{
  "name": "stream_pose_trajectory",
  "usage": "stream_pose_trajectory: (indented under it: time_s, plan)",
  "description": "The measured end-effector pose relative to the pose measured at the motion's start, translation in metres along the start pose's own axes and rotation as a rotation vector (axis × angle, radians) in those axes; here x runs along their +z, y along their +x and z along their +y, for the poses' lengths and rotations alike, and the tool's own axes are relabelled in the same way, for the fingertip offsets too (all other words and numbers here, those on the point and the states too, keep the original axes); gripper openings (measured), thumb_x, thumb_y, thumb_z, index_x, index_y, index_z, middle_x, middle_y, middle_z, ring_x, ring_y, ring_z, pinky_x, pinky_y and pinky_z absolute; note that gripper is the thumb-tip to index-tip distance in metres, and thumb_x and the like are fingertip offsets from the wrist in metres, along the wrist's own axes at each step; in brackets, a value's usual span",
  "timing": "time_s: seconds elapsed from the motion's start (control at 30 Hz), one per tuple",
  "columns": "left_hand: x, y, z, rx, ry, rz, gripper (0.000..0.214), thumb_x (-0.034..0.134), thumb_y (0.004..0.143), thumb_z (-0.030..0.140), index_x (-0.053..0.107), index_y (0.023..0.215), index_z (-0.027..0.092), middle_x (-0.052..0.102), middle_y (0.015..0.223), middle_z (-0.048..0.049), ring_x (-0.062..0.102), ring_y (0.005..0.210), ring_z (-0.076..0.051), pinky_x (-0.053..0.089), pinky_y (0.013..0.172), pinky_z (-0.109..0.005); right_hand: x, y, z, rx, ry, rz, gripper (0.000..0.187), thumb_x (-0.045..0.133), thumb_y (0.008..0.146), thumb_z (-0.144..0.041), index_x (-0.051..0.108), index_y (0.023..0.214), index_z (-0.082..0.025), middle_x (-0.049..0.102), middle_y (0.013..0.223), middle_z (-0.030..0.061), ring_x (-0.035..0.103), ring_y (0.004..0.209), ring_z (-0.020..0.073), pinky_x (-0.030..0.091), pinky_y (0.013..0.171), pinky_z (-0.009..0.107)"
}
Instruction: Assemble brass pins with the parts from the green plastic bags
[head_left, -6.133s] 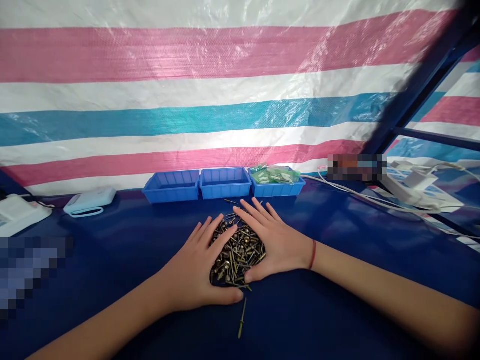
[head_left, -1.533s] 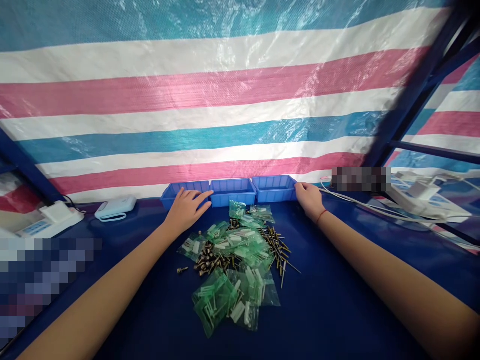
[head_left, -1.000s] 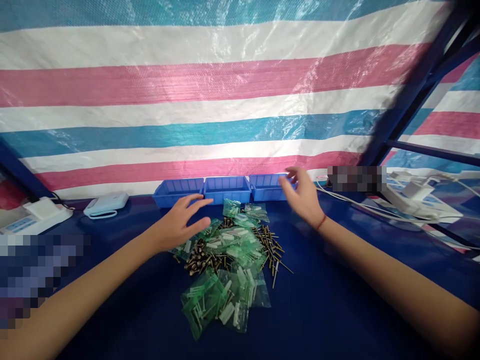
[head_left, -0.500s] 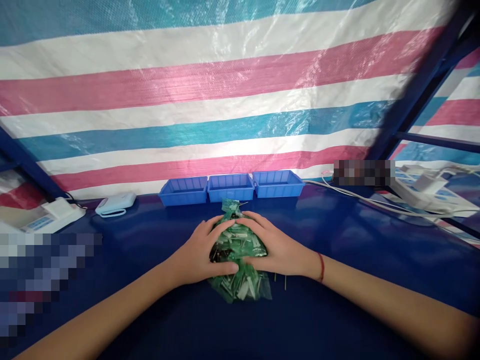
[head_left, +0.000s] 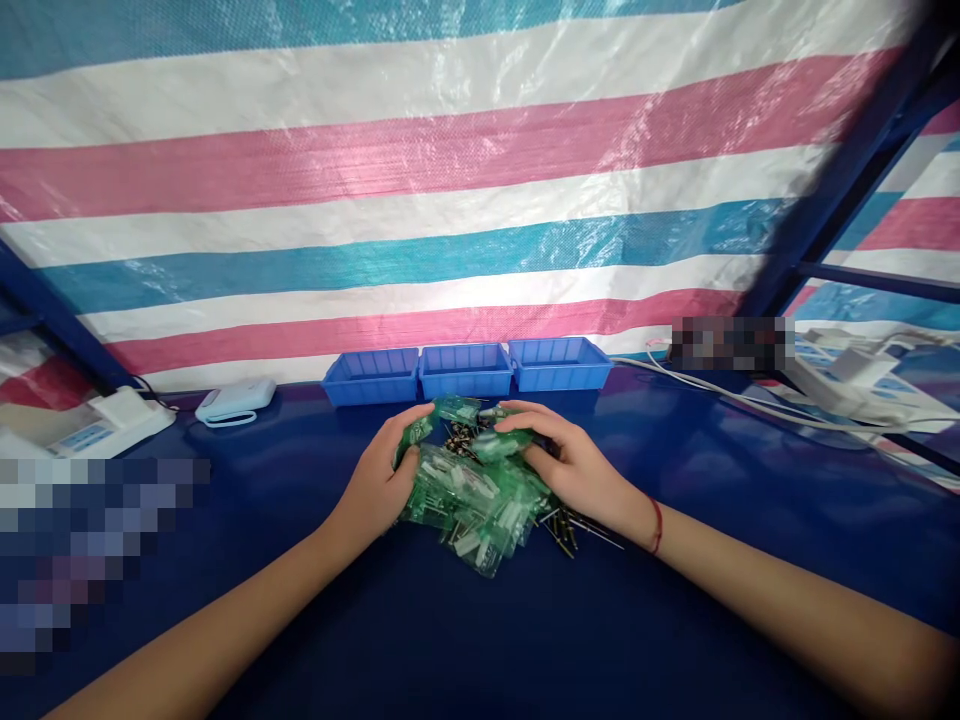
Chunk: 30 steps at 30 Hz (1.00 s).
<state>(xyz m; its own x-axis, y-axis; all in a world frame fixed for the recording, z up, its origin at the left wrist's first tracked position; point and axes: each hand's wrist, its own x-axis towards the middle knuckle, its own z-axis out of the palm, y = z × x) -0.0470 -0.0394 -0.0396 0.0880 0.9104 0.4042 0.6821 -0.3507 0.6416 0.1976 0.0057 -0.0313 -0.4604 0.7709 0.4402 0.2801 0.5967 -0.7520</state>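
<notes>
A loose pile of small green plastic packets (head_left: 457,475) with whitish pieces inside lies on the dark blue table. Among them, towards the back, sit dark, brownish small parts (head_left: 460,438), too small to name. Thin dark pins with metal shafts (head_left: 562,530) stick out at the pile's right side. My left hand (head_left: 386,465) is closed round green packets at the left edge, thumb against them. Across the pile, my right hand (head_left: 566,455) has its fingers and thumb curled on a green packet (head_left: 501,443); its fingertips are partly hidden.
Three blue plastic bins (head_left: 465,372) stand in a row behind the pile. A light blue case with a strap (head_left: 236,400) lies at the back left. White power strips (head_left: 120,425) are at the left, with cables (head_left: 735,405) at the right. A striped tarp (head_left: 450,180) hangs behind.
My hands have moved apart, and the rounded heap between them has spread out. More dark parts show in the middle, and more pins show at the right.
</notes>
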Motion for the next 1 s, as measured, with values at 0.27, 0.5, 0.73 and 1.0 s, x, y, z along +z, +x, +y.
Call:
stream_pose_trajectory:
  time_s: [0.27,0.5,0.73,1.0]
  plan:
    - [-0.001,-0.003,-0.002,0.007,-0.001,0.006,0.047,0.039,0.091,0.018,0.046,0.135,0.032,0.044,0.143,-0.0034,0.041,0.133,-0.025,0.04,0.106,-0.042,-0.05,0.009,-0.011,0.029,-0.085,-0.111,0.024,0.055,0.081,-0.025,0.063,0.104,-0.022,0.064,0.117,0.0079,0.06,0.109,0.0239,0.049,0.091,0.041]
    - [-0.002,-0.013,0.015,0.184,0.178,-0.096,0.034,0.044,0.094,0.034,0.053,0.126,0.029,0.044,0.143,-0.0058,0.034,0.138,-0.029,0.02,0.115,-0.056,-0.088,0.001,-0.035,0.205,-0.33,-0.653,0.017,0.063,0.077,-0.035,0.06,0.07,-0.021,0.058,0.062,-0.0014,0.055,0.058,0.0137,0.042,0.053,0.024]
    - [-0.001,-0.018,0.021,0.316,0.259,-0.121,0.032,0.043,0.094,0.032,0.055,0.124,0.029,0.05,0.136,-0.007,0.035,0.136,-0.028,0.02,0.116,-0.053,-0.089,0.003,-0.011,0.154,-0.557,-0.399,0.016,0.058,0.078,-0.028,0.066,0.09,-0.021,0.065,0.075,0.0025,0.059,0.063,0.0167,0.045,0.057,0.027]
    - [0.0,-0.022,0.022,0.342,0.369,-0.364,0.069,0.059,0.077,0.064,0.041,0.14,0.039,0.034,0.151,-0.0074,0.032,0.135,-0.041,0.021,0.108,-0.068,-0.072,0.004,0.005,0.145,-0.463,-0.472,0.02,0.053,0.086,-0.032,0.068,0.091,-0.019,0.067,0.074,0.0037,0.061,0.061,0.0183,0.047,0.057,0.03]
